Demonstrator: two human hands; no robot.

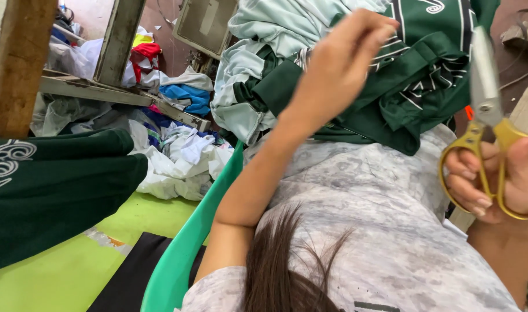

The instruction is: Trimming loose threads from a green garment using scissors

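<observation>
My left hand (339, 63) is raised over a heap of dark green garments (414, 86) with white patterns and pale mint garments (264, 34) lying on my lap. Its fingers are curled shut, seen from the back, and what they pinch, if anything, is hidden. My right hand (506, 179) at the right edge grips scissors (486, 98) by their gold handles. The silver blades are closed and point up beside the green garments. My grey patterned shirt (379, 231) and a lock of hair fill the lower middle.
Another dark green garment (56, 190) hangs at the left over a lime green surface (56, 283). A green plastic rim (183, 254) curves beside my arm. Cloth scraps (177, 156) are piled behind it, under a metal frame (119, 40) and beside a wooden post (21, 63).
</observation>
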